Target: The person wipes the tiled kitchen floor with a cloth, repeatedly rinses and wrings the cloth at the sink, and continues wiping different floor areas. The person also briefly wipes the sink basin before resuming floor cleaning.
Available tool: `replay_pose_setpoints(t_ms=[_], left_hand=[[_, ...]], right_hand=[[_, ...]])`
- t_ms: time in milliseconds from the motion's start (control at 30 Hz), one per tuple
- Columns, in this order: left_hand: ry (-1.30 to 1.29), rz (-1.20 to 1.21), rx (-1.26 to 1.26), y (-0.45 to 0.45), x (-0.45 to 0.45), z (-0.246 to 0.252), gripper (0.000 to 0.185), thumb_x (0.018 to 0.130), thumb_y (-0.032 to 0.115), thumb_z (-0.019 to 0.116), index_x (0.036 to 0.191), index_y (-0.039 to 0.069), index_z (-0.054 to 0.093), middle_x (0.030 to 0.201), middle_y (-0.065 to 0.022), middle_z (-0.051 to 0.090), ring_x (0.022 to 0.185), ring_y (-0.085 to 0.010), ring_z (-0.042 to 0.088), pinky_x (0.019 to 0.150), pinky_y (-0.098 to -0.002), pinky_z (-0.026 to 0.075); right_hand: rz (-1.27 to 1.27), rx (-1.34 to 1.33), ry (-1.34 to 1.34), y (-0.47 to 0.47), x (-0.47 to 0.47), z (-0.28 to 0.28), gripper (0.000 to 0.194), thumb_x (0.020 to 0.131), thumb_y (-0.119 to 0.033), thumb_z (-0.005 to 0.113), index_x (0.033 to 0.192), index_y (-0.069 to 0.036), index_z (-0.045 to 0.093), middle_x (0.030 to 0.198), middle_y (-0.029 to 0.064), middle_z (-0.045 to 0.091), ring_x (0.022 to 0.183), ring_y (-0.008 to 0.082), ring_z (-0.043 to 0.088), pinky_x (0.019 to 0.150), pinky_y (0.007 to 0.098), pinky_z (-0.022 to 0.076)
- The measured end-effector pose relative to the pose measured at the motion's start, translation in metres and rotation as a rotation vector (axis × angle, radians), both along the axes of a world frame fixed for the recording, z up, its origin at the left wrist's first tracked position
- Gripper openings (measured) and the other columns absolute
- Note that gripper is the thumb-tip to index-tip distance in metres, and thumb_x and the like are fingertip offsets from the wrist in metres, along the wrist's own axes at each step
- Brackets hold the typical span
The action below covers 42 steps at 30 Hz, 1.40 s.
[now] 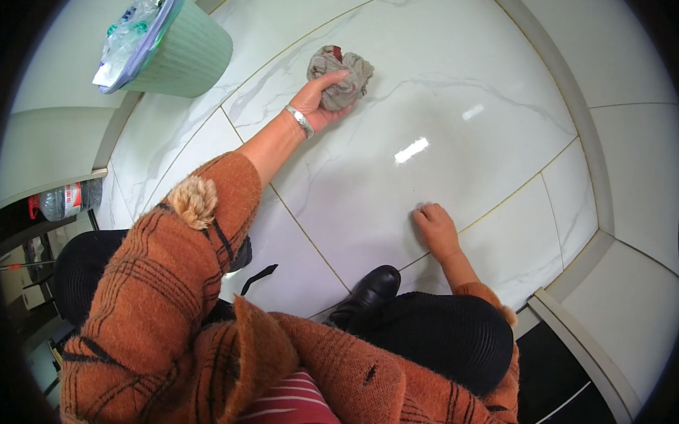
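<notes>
My left hand, with a silver bangle on the wrist, reaches forward. It holds a crumpled grey-beige cloth with a dark red patch at its far edge; the thumb lies over it. Whether the cloth touches the floor I cannot tell. Glossy white marble-look floor tiles spread below both hands. Nearer to me on the right, my right hand is curled, with its fingertips down at the tiles. A faint pale spot shows by those fingertips, too small to make out.
At the upper left stands a pale green waste bin with a plastic liner. A clear plastic bottle lies on a shelf at the left. My black shoe is on the floor. White panels border the right side.
</notes>
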<state>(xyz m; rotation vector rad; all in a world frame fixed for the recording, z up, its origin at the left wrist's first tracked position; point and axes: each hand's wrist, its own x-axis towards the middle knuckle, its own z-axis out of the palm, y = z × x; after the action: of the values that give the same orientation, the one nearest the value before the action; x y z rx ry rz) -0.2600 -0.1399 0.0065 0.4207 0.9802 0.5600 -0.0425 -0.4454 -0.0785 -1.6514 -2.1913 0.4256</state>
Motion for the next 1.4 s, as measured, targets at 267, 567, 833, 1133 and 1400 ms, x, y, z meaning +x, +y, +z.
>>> replay_pose_setpoints(t_ms=[267, 567, 833, 1133, 1400], left_hand=[[-0.049, 0.005, -0.044, -0.006, 0.002, -0.007, 0.047, 0.080, 0.025, 0.073, 0.119, 0.007, 0.053, 0.110, -0.0115, 0.061, 0.091, -0.0253, 0.060, 0.070, -0.0343, 0.054], [-0.072, -0.118, -0.114, -0.026, 0.016, -0.009, 0.046, 0.077, 0.022, 0.076, 0.117, 0.013, 0.055, 0.113, -0.0059, 0.061, 0.101, -0.0205, 0.057, 0.079, -0.0352, 0.049], [-0.064, -0.151, -0.127, -0.041, 0.019, -0.012, 0.042, 0.083, 0.023, 0.070, 0.119, 0.009, 0.054, 0.111, -0.0087, 0.062, 0.096, -0.0239, 0.060, 0.075, -0.0350, 0.053], [-0.008, -0.367, -0.205, -0.089, 0.032, -0.015, 0.041, 0.077, 0.028, 0.075, 0.112, 0.014, 0.058, 0.103, -0.0039, 0.064, 0.092, -0.0176, 0.060, 0.076, -0.0327, 0.049], [-0.207, -0.291, -0.343, -0.126, 0.061, 0.002, 0.033, 0.084, 0.028, 0.068, 0.112, 0.014, 0.059, 0.105, -0.0029, 0.065, 0.091, -0.0196, 0.061, 0.071, -0.0342, 0.050]], right_hand=[[-1.025, -0.589, 1.292, -0.037, 0.001, 0.017, 0.012, 0.088, -0.015, 0.063, 0.093, -0.004, 0.066, 0.080, 0.0019, 0.062, 0.071, 0.0113, 0.057, 0.064, 0.0251, 0.0478], [-0.702, -0.081, 0.124, 0.004, -0.040, -0.012, 0.019, 0.071, -0.011, 0.075, 0.085, -0.007, 0.062, 0.085, 0.0071, 0.061, 0.075, 0.0242, 0.061, 0.063, 0.0327, 0.0499], [-0.413, 0.049, -0.236, 0.002, -0.043, -0.025, 0.008, 0.077, -0.007, 0.060, 0.079, -0.008, 0.053, 0.083, 0.0080, 0.052, 0.075, 0.0259, 0.056, 0.057, 0.0362, 0.0490], [-1.021, -0.260, 0.870, 0.036, -0.005, 0.023, 0.006, 0.086, -0.007, 0.056, 0.087, -0.003, 0.061, 0.088, 0.0109, 0.061, 0.073, 0.0182, 0.059, 0.060, 0.0274, 0.0473], [-0.636, 0.411, 0.147, 0.072, -0.047, 0.097, 0.037, 0.071, 0.010, 0.055, 0.103, -0.006, 0.065, 0.098, 0.0080, 0.061, 0.084, 0.0246, 0.060, 0.067, 0.0332, 0.0508]])
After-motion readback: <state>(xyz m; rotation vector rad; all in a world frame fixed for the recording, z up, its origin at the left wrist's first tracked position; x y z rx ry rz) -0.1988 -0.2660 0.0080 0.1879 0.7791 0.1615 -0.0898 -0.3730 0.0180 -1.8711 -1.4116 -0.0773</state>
